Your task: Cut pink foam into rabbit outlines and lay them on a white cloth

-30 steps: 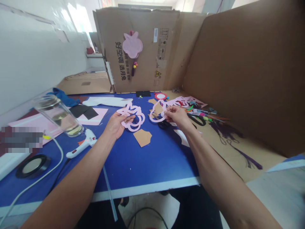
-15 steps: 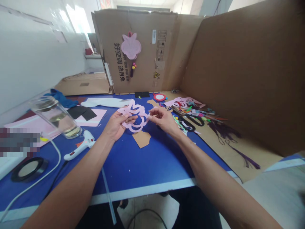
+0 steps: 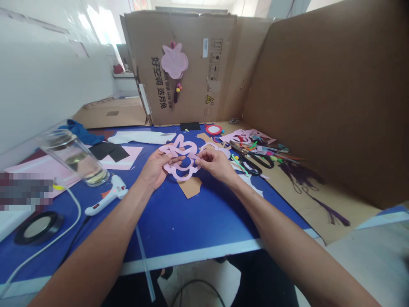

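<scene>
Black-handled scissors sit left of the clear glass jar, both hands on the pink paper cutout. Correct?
No: the black-handled scissors lie right of the clear glass jar, beyond the right hand, as the head view shows. The left hand and right hand on the pink paper cutout: as you said.

Cutout (image 3: 188, 175) in left hand (image 3: 155, 168), scissors (image 3: 242, 158) right
</scene>
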Demonstrator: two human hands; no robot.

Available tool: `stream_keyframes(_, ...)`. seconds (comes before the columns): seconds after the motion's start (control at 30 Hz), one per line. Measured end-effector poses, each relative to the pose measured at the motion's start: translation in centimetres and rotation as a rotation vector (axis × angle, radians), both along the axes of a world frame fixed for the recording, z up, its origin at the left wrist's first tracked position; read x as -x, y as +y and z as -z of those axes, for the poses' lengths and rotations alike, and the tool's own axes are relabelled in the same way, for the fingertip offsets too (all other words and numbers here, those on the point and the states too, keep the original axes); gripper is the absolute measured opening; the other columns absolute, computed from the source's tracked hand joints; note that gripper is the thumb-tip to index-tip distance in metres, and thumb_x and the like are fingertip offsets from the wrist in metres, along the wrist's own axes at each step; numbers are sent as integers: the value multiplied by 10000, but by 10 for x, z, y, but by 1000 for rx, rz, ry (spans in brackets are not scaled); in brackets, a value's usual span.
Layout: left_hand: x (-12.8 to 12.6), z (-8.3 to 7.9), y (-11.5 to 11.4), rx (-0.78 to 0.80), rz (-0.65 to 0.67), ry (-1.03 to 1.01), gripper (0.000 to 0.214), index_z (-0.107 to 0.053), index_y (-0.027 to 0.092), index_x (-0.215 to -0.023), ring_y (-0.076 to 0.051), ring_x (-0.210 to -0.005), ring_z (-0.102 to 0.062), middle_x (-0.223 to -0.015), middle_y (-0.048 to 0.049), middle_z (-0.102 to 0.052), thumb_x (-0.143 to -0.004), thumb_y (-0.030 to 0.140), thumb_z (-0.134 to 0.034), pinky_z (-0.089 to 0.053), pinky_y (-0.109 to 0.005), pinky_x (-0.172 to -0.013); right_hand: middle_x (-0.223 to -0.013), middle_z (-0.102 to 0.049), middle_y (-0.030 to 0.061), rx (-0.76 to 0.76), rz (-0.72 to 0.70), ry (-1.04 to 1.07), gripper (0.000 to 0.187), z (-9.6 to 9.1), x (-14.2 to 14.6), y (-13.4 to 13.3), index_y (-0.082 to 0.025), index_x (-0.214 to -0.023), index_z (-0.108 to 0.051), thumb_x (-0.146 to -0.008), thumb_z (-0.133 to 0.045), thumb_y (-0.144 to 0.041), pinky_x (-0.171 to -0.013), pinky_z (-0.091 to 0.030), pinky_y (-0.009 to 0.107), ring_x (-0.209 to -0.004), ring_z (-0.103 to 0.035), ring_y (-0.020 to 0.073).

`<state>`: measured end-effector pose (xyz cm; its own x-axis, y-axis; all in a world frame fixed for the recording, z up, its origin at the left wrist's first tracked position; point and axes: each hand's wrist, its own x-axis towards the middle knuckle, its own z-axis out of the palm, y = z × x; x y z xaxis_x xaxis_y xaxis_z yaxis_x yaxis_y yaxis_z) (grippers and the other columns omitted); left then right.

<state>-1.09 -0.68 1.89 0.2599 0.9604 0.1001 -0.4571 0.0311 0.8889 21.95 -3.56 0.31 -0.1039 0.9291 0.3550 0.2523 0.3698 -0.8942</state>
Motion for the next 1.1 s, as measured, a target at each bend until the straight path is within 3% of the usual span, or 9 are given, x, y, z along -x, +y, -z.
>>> stream_keyframes(0.3, 5, 5, 7, 8, -63, 5, 256, -731, 139, -1190, -267, -1052, -811, -1188, -162, -824, -940, 103, -689, -644, -439, -975, -700, -713, 16, 17, 27, -31, 282, -1, -1, -1, -206, -857, -736, -880, -767, -486, -566, -412, 281, -595, -553, 139)
stream_keyframes(0.47, 7, 6, 11, 11, -82, 8, 254, -741, 139, -1193, -228, -908, -819, -1177, -151, -823, -950, 103, -678, -659, -392, -894, -705, -697, 8, 3, 28, 44, 328, -10, -10, -2, -214, -836, -741, -857, -800, -536, -550, -415, 278, -575, -533, 129)
stream_keyframes(0.77, 13, 3, 15, 45, -162, 25, 208, -715, 127, -1144, -220, -893, -820, -1184, -171, -814, -971, 77, -611, -667, -359, -858, -728, -687, 25, -190, 478, 360, 255, -32, -74, 4, -206, -889, -732, -831, -842, -429, -517, -394, 289, -571, -485, 130)
stream_keyframes(0.93, 10, 4, 14, 82, -190, 45, 134, -698, 128, -1010, -220, -841, -823, -1117, -172, -824, -956, 56, -600, -671, -348, -809, -768, -683, 14, -233, 572, 379, 270, -30, -90, 8, -223, -913, -717, -865, -819, -468, -512, -391, 285, -560, -493, 126)
stream_keyframes(1.1, 10, 4, 14, 99, -180, 70, 105, -694, 129, -945, -215, -815, -823, -1093, -172, -827, -943, 59, -617, -673, -317, -771, -751, -676, -5, -243, 567, 399, 317, -28, -89, 12, -215, -911, -724, -845, -831, -506, -486, -373, 253, -538, -473, 104)
